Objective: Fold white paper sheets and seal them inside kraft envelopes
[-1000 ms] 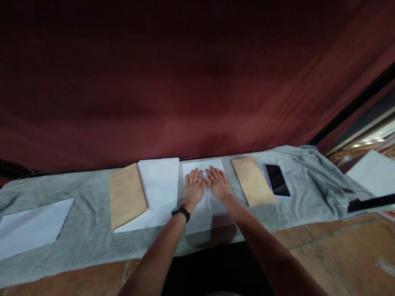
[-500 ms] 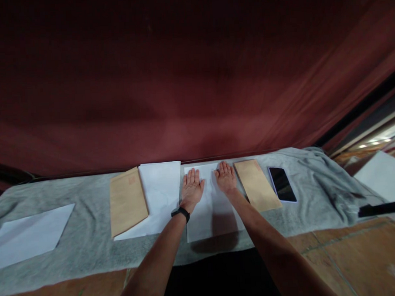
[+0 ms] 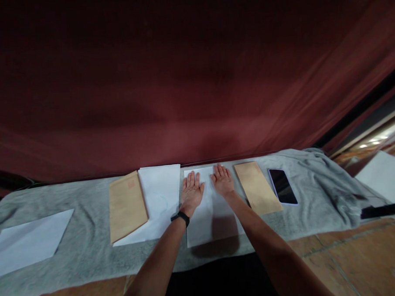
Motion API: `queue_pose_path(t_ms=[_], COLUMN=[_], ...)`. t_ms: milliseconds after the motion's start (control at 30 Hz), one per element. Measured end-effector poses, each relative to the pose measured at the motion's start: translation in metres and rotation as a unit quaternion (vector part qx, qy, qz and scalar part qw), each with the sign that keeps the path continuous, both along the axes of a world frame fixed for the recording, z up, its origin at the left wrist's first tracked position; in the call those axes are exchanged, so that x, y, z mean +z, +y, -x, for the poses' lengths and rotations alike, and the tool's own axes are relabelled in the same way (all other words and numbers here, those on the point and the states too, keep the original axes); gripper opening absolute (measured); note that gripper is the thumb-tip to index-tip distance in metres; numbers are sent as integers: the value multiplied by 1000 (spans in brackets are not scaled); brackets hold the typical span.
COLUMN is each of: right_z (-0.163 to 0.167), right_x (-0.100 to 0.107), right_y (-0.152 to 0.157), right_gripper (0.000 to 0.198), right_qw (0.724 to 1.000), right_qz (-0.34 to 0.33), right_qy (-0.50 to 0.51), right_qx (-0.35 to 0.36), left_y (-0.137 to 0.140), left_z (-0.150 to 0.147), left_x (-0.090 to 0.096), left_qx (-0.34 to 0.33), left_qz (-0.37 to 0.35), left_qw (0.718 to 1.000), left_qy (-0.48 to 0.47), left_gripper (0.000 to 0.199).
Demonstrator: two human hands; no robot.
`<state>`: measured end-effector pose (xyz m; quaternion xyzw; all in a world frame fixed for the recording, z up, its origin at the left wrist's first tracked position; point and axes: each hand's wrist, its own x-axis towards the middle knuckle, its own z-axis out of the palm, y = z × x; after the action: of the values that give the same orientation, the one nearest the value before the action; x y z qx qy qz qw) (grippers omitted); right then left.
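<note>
A white sheet of paper [image 3: 204, 226] lies in front of me on a grey cloth. Flat on its upper left part rests my left hand [image 3: 192, 192], fingers stretched out, with a dark band on the wrist. My right hand [image 3: 223, 180] is spread on the sheet's upper right part, nothing held. To the left, a brown envelope [image 3: 127, 208] partly covers a stack of white paper [image 3: 162, 197]. Another brown envelope [image 3: 257, 188] lies just right of my right hand, apart from it.
A phone [image 3: 283, 186] with a dark screen lies right of the envelopes on the grey cloth [image 3: 94, 261]. Another white sheet [image 3: 31, 240] is at far left. A dark red upright surface [image 3: 195, 100] stands behind; a tiled floor [image 3: 362, 254] shows in front.
My right hand has slid slightly left on the sheet. My left hand stays nearly in place. The whole view has shifted a little, so things sit lower.
</note>
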<state>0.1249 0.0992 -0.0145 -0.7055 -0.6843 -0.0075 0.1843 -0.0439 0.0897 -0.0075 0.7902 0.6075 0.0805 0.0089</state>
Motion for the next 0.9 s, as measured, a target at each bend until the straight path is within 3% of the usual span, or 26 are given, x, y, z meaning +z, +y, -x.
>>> queue_pose_path(t_ms=[133,300,467,633,767,900], right_z=[0,8,5,2,2,1], right_x=[4,0,-5,-1,-2,-7], right_y=[-23,-90,-143,-159,-159,-157], right_gripper=[56,52,52,55,56,56], right_qw=[999,997,997,998,997,996], right_qz=[-9,-31,-41,-57,-71,-81], right_qy=[-12,-23,-17,-19,-18,-23], right_qx=[-32,65,58,24,19,25], left_y=[1,-1,-2,-1,-25,-78], left_z=[-1,-1,-1,2,-3,-13], left_x=[1,4,8,11,11,2], left_qx=[5,4,-1,-6,-8,-135], left_qz=[11,16,8,2,-6,-31], left_qw=[1000,1000,1000,1000,1000,989], left_qy=[12,18,14,0,-23,-44], left_gripper=[61,61,61,59,57,53])
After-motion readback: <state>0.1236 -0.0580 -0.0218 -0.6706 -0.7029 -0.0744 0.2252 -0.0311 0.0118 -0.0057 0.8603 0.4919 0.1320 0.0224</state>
